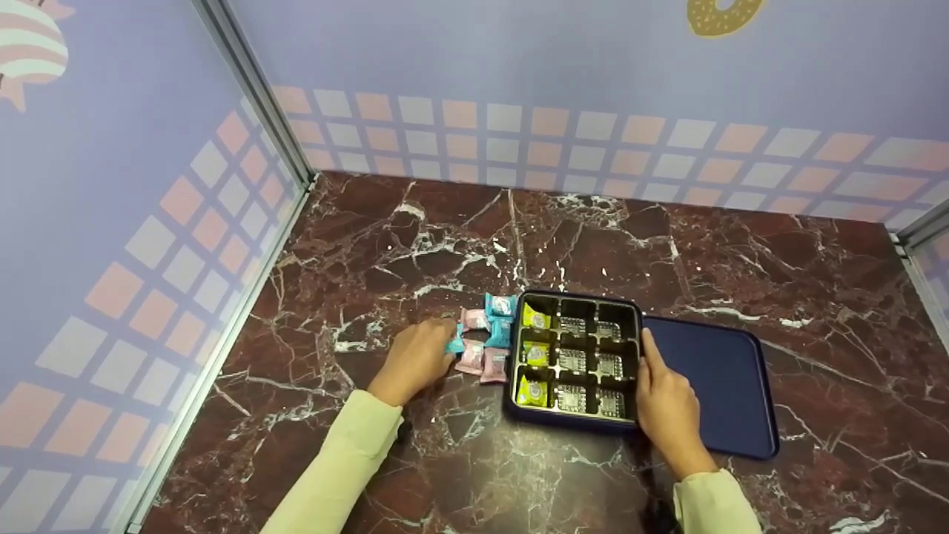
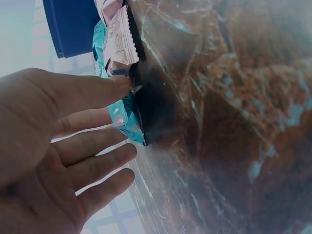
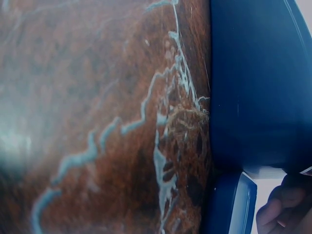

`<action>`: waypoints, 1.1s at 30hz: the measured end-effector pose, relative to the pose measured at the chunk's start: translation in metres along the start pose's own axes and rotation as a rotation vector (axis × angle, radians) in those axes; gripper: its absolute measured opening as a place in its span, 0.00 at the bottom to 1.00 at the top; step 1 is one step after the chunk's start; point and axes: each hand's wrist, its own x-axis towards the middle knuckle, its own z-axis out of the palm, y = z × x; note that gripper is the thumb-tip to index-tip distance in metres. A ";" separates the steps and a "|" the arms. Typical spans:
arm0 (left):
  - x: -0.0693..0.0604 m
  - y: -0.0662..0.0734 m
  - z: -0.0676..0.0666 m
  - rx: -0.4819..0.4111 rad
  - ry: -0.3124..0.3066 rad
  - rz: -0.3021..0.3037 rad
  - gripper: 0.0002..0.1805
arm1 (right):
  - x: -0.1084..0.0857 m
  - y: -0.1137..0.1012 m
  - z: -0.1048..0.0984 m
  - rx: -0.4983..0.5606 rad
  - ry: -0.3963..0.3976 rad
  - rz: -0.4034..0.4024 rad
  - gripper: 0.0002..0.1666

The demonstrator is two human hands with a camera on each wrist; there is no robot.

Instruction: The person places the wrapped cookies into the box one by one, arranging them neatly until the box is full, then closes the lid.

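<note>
My left hand (image 1: pixel 420 354) pinches a turquoise wrapped candy (image 2: pixel 127 119) between thumb and forefinger, with the other fingers spread loosely. Beside it on the marble table lie pink wrapped candies (image 1: pixel 494 365) and further turquoise ones (image 1: pixel 500 305). A dark blue box (image 1: pixel 575 424) with a black and gold divided insert stands to their right. Its left column holds yellow-green wrapped candies (image 1: pixel 535 354), one per compartment; the middle and right columns are bare. My right hand (image 1: pixel 669 404) rests along the box's right side, fingers against its outer wall. In the right wrist view, only part of the fingers shows.
A flat dark blue lid (image 1: pixel 730 389) lies right of the box, partly behind my right hand. Purple panels with pink and white squares (image 1: pixel 504 148) border the back and sides of the table (image 1: pixel 445 475). A metal post (image 1: pixel 259 96) marks the back left corner.
</note>
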 end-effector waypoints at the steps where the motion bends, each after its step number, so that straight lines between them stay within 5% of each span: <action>1: 0.000 0.000 0.000 -0.008 -0.003 0.000 0.13 | 0.000 0.000 0.000 -0.001 -0.003 0.002 0.28; 12: 0.001 0.000 -0.001 -0.040 -0.001 -0.009 0.11 | 0.000 -0.002 -0.002 0.004 -0.015 0.014 0.28; 33: 0.003 0.000 -0.006 0.101 0.049 0.021 0.16 | -0.001 0.000 -0.001 0.007 -0.001 0.003 0.28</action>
